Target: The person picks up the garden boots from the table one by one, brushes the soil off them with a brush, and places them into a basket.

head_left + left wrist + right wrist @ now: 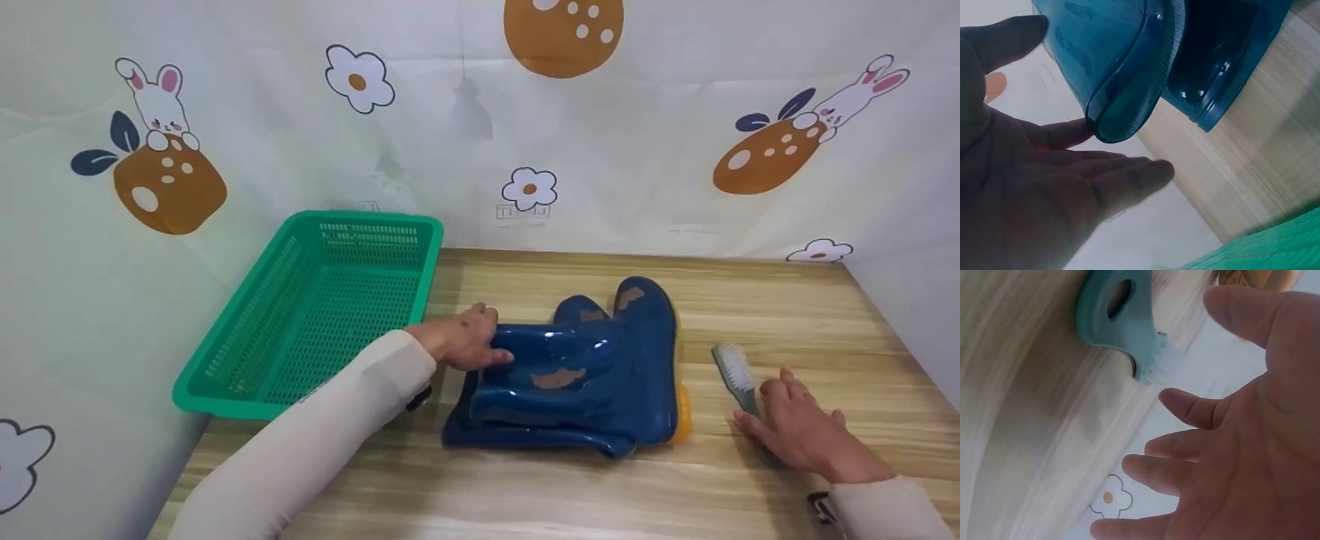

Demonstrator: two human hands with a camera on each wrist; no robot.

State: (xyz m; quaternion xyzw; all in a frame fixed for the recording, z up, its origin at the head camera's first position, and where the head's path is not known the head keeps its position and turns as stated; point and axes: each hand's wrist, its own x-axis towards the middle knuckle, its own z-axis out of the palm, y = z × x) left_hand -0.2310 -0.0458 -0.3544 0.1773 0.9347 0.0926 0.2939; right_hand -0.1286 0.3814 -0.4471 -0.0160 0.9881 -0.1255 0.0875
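Note:
A pair of shiny blue rain boots (645, 375) lies on its side, toes pointing to the back, with brown patches on the surface and a yellow sole at the right. My left hand (461, 341) is at the open top of the upper boot. In the left wrist view its fingers are extended, the thumb beside the shaft (1100, 45) and a fingertip right at the rim. To the right lies a scrub brush (735, 367) with white bristles and a grey-green handle. My right hand (799, 424) hovers over the handle, fingers spread in the right wrist view.
A green slotted plastic basket (191, 382) stands at the left, with nothing in it. The wood-grain table (525, 495) meets a pale sheet (637, 150) printed with rabbits, oranges and flowers at the back and sides.

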